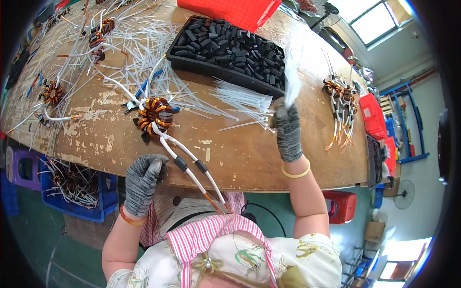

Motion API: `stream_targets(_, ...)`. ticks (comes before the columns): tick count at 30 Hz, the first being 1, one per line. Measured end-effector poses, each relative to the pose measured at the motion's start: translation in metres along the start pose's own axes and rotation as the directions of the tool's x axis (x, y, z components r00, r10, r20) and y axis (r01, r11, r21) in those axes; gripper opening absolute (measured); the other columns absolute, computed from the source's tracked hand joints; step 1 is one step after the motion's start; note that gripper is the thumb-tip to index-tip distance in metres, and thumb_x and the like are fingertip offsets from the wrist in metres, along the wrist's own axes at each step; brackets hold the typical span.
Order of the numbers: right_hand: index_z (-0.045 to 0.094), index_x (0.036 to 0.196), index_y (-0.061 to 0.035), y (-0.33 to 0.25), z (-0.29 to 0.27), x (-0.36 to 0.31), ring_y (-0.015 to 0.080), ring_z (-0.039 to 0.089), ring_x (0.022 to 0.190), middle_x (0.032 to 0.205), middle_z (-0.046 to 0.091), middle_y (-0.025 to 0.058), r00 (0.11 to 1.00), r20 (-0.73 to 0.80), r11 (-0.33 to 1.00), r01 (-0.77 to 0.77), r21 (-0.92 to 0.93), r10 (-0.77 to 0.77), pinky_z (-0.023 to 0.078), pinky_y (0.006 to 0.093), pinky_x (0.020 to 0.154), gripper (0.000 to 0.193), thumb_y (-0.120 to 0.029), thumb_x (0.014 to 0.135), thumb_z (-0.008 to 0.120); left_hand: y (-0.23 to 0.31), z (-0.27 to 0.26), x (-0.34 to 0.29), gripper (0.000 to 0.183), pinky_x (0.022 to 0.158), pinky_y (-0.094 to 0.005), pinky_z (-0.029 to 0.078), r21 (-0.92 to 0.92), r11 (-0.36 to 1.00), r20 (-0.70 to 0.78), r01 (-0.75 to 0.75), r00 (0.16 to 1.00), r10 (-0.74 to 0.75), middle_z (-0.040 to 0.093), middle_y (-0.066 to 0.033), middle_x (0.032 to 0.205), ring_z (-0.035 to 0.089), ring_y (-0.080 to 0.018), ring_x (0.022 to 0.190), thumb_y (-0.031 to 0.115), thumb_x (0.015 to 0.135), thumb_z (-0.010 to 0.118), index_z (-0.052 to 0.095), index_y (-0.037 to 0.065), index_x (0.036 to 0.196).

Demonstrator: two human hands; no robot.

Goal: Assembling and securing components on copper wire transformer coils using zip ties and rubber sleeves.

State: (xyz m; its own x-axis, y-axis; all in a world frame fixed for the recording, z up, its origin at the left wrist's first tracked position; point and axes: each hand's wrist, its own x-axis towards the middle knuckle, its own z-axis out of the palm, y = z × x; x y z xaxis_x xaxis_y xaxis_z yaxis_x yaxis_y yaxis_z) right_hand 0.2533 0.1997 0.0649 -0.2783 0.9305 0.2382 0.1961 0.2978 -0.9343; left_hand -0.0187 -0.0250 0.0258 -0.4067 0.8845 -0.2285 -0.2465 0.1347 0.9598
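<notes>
My right hand (pixel 288 132), in a grey knitted glove, is closed around the lower end of a translucent plastic bag (pixel 293 67) that rises above the table. My left hand (pixel 145 183), gloved alike, rests at the table's front edge with its fingers curled together; what they hold, if anything, is hidden. Beside it lies a toroidal coil (pixel 154 116) wound with copper wire. Its two white leads run toward me over the edge, each carrying a black sleeve (pixel 180 163) and ending in bare copper. Blue-handled pliers (pixel 143 90) lie partly behind the coil.
A black tray (pixel 225 71) full of small black pieces stands at the back. White cable ties (pixel 245 98) lie before it, with more scattered leftward. Other coils (pixel 340 91) sit at the right and left. A blue bin (pixel 108 197) of coils stands below the table.
</notes>
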Motion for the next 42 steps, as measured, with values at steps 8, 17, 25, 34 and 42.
stream_targets(8, 0.052, 0.112, -0.0077, 0.008, 0.001, -0.032, 0.0061, 0.047, 0.068, 0.083, 0.051, -0.0019, 0.993, -0.105, 0.980, -0.040, 0.195, 0.062, 0.042, 0.0207, 0.058, 0.020, -0.020, 0.096, 0.051, 0.002, 0.002, 0.001, 0.018, 0.064, -0.0209, 0.046, -0.037, 0.999, 0.017, 0.019, 1.000, -0.019, 0.064, -0.0009, 0.079, 0.058, -0.0075, 0.068, 0.018, 0.092, 0.059, 0.066, 0.002, 0.098)
stream_targets(17, 0.056, 0.112, -0.0076, -0.033, 0.039, -0.086, 0.0038, 0.045, 0.062, 0.080, 0.053, -0.0034, 0.941, 0.133, 0.848, -0.339, 0.408, 0.313, 0.038, 0.0181, 0.054, 0.024, -0.023, 0.094, 0.057, 0.050, 0.063, -0.026, 0.020, 0.064, -0.0260, 0.047, 0.270, 0.860, 0.314, -0.434, 0.884, 0.348, 0.064, -0.0017, 0.079, 0.060, -0.0114, 0.072, 0.011, 0.083, 0.066, 0.067, 0.009, 0.104)
stream_targets(25, 0.060, 0.104, -0.0068, -0.028, 0.036, -0.074, 0.0170, 0.058, 0.077, 0.092, 0.063, 0.0045, 0.985, 0.085, 0.989, 0.147, 0.032, -0.149, 0.046, 0.0285, 0.071, 0.015, -0.014, 0.091, 0.057, 0.047, 0.058, -0.014, 0.020, 0.066, -0.0320, 0.049, 0.157, 0.789, 0.423, -0.593, 0.763, 0.489, 0.065, -0.0083, 0.080, 0.062, -0.0251, 0.073, 0.011, 0.082, 0.065, 0.067, 0.008, 0.102)
stream_targets(34, 0.060, 0.102, -0.0038, -0.045, 0.043, -0.089, 0.0346, 0.058, 0.090, 0.092, 0.062, 0.0163, 0.749, 0.652, 0.982, 0.184, -0.034, -0.118, 0.046, 0.0400, 0.081, 0.025, -0.007, 0.078, 0.061, 0.041, 0.067, -0.006, 0.024, 0.067, -0.0304, 0.050, 0.315, 0.734, 0.450, -0.602, 0.776, 0.443, 0.064, -0.0077, 0.083, 0.062, -0.0215, 0.072, 0.012, 0.080, 0.069, 0.065, 0.005, 0.102)
stream_targets(42, 0.050, 0.103, -0.0065, 0.012, -0.001, -0.054, 0.0156, 0.056, 0.082, 0.092, 0.061, 0.0093, 0.989, 0.026, 0.961, 0.132, 0.241, -0.143, 0.046, 0.0301, 0.077, 0.011, -0.014, 0.095, 0.050, 0.018, 0.025, -0.011, 0.028, 0.074, -0.0239, 0.050, 0.129, 0.892, -0.003, -0.433, 0.900, 0.437, 0.065, -0.0064, 0.100, 0.060, -0.0103, 0.083, -0.002, 0.085, 0.061, 0.061, 0.002, 0.112)
